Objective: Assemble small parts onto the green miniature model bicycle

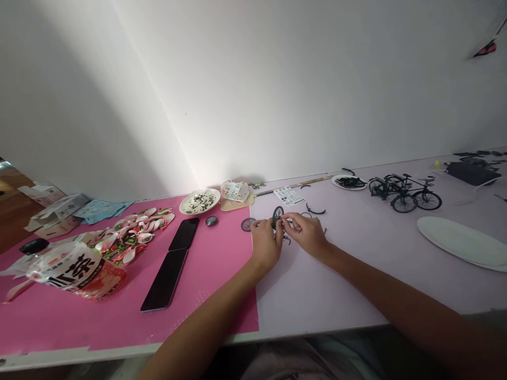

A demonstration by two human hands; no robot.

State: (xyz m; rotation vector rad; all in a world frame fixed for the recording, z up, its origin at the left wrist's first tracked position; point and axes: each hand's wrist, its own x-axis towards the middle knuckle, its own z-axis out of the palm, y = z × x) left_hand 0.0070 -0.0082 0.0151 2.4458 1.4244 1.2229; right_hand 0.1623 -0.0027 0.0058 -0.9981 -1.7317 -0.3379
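Between my two hands a small dark toy bicycle wheel (278,215) stands upright, with thin spokes. My left hand (266,238) is closed on its lower left side. From the right, the pinched fingertips of my right hand (307,230) meet the wheel near its hub; whether they hold a separate small part is hidden. A second loose wheel (247,225) lies just left of my left hand. Black curved pieces (316,210) lie beyond my right hand, and a small dark part (287,240) shows below the fingers.
Assembled model bicycles (412,194) stand at the right, near a white oval plate (463,243) and a plate of black parts (349,182). A printed sheet (289,196) lies behind my hands. Leftward are two phones (165,278), a plate of pale pieces (200,201) and a bottle (75,269).
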